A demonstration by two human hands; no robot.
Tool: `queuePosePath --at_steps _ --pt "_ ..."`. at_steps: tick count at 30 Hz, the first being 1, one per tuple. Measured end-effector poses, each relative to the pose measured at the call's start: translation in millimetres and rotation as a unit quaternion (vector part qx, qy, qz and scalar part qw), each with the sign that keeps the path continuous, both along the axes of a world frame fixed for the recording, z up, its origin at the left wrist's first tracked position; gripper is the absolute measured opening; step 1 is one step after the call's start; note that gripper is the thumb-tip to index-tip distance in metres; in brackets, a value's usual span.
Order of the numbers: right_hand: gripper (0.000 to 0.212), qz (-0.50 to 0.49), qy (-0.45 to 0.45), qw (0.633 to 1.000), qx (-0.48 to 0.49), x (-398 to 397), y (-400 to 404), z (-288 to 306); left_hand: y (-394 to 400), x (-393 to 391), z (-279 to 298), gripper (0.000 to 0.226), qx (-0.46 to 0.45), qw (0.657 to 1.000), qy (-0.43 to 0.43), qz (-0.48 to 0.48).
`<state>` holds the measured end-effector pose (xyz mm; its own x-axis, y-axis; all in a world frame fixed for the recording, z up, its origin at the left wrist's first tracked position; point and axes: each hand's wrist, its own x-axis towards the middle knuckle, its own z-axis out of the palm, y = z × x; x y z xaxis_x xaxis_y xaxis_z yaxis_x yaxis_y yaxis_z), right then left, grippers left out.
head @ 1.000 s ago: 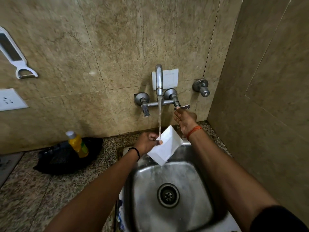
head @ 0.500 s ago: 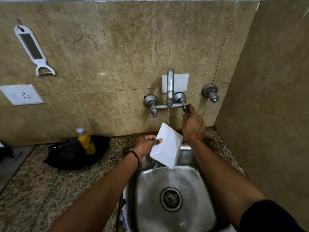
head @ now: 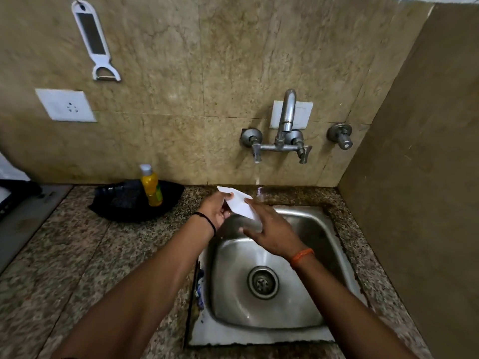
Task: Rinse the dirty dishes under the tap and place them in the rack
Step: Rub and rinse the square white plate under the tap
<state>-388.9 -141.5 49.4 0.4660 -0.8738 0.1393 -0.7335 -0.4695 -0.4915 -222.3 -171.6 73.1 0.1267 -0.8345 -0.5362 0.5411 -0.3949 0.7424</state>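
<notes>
Left hand [head: 216,211] pinches white square dish [head: 239,204] by edge, tilted over sink [head: 329,224], likely so drips fall in. Right hand [head: 272,233], fingers spread, steadies dish. Tap [head: 286,117] dry.

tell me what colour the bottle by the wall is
Yellow with a white cap: the bottle shows plainly in the head view, left of the sink.
</notes>
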Motion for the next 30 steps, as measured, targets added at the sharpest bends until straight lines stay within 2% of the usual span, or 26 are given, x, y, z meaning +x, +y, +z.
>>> queuePosePath --at_steps 3,5,8,10,13,17,19,22,24,26,28,29,30 --pt "0.051 -0.010 0.009 0.993 -0.117 19 9 2 17 21 6 0.016 0.005 1.000 -0.011 -0.013" --pt "0.042 -0.036 -0.010 0.989 -0.146 41 10 3 30 42 11 0.018 0.010 1.000 0.007 -0.028" --pt "0.027 -0.042 -0.043 0.995 -0.086 80 2 2 48 83 13 0.031 0.013 0.998 -0.045 -0.051" --pt "0.033 -0.018 -0.066 0.997 -0.036 115 -1 3 65 120 14 0.035 0.006 0.995 -0.094 -0.032" --pt "0.043 0.022 -0.095 0.995 -0.012 166 4 13 88 177 14 0.030 -0.002 0.988 -0.154 0.010" --pt "0.031 0.118 -0.147 0.981 -0.045 256 8 31 121 267 34 0.026 -0.003 0.967 -0.243 0.080" --pt "0.026 0.162 -0.155 0.972 -0.076 314 12 44 144 317 50 0.025 -0.019 0.943 -0.307 0.126" --pt "0.021 0.228 -0.163 0.951 -0.129 397 17 75 181 389 72 0.027 -0.046 0.870 -0.460 0.170" --pt "0.026 0.253 -0.152 0.934 -0.201 451 21 98 205 438 82 0.026 -0.043 0.790 -0.580 0.194" --pt "0.027 0.247 -0.121 0.919 -0.284 498 27 124 225 483 94 0.022 -0.010 0.697 -0.682 0.222" --pt "0.025 0.249 -0.136 0.900 -0.331 544 34 147 246 524 107 0.016 0.021 0.600 -0.762 0.243" --pt "0.025 0.253 -0.151 0.892 -0.342 566 39 158 255 545 109 0.016 0.045 0.566 -0.789 0.235" --pt "0.025 0.256 -0.167 0.884 -0.353 587 43 168 264 566 108 0.020 0.072 0.555 -0.801 0.214"
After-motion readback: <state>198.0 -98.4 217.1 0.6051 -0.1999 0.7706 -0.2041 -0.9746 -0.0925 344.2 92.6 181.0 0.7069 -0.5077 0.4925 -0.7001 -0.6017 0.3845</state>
